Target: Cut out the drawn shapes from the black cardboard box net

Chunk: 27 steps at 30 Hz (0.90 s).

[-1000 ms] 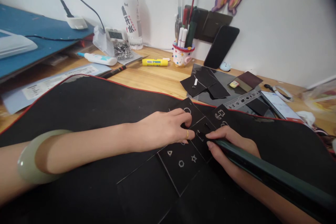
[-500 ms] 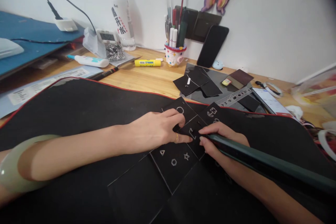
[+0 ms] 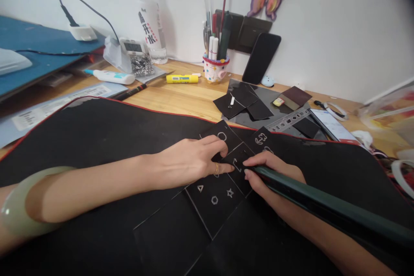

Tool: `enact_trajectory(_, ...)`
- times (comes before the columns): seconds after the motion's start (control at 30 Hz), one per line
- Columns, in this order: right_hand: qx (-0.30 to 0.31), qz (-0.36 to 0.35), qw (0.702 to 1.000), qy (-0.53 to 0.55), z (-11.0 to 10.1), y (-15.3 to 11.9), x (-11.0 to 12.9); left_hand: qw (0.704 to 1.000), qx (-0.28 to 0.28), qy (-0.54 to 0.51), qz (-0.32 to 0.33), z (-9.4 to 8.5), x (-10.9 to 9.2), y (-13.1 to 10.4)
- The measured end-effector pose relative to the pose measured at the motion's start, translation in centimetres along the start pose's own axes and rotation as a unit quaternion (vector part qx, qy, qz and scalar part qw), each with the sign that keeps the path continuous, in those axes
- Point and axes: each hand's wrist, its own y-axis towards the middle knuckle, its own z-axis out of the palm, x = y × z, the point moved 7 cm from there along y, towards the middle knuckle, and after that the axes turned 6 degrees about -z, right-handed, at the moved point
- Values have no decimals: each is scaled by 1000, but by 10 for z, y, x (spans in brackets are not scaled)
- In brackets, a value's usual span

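Note:
Black paper (image 3: pixel 211 220) with silver-white line drawings of a triangle, a hexagon, a star and a circle lies on a dark mat (image 3: pixel 129 129) with a red edge. My left hand (image 3: pixel 197 160) rests palm down on the paper, fingers spread, a gold ring on one. Pinched in my right hand (image 3: pixel 274 168) is a thick dark green pen (image 3: pixel 323 198); its tip is hidden by my fingers, beside an angular pale line (image 3: pixel 237 164). Another black piece with a flower drawing (image 3: pixel 260 138) lies behind my right hand.
At the back stand a pen cup (image 3: pixel 215 69), a bottle (image 3: pixel 150 30) and a leaning phone (image 3: pixel 261 58). A yellow tube (image 3: pixel 182 79) lies on the wood. Black scraps (image 3: pixel 229 105), a stencil ruler (image 3: pixel 289 121) and a lit phone (image 3: pixel 333 126) are back right.
My left index finger has drawn back slightly to the left from the angular line. My right hand has shifted slightly left with the pen.

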Motion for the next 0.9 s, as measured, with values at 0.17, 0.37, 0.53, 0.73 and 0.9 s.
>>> enact_trajectory(0.17,11,-11,1000,-4,1,-1,1,999,29,22,2,-3,-3,0)
enact_trajectory(0.37,17,-27,999,-12,-1,-5,4,999,32,18,5,-6,-4,-1)
enact_trajectory(0.53,18,-24,999,-11,-3,-9,3,1000,27,16,-1,-5,-3,-1)
enact_trajectory(0.73,14,3,1000,2,-1,-7,-3,1000,5,18,11,-4,-2,-1)
enact_trajectory(0.9,22,-9,1000,9,2,0,-1,999,11,33,14,-2,-3,-1)
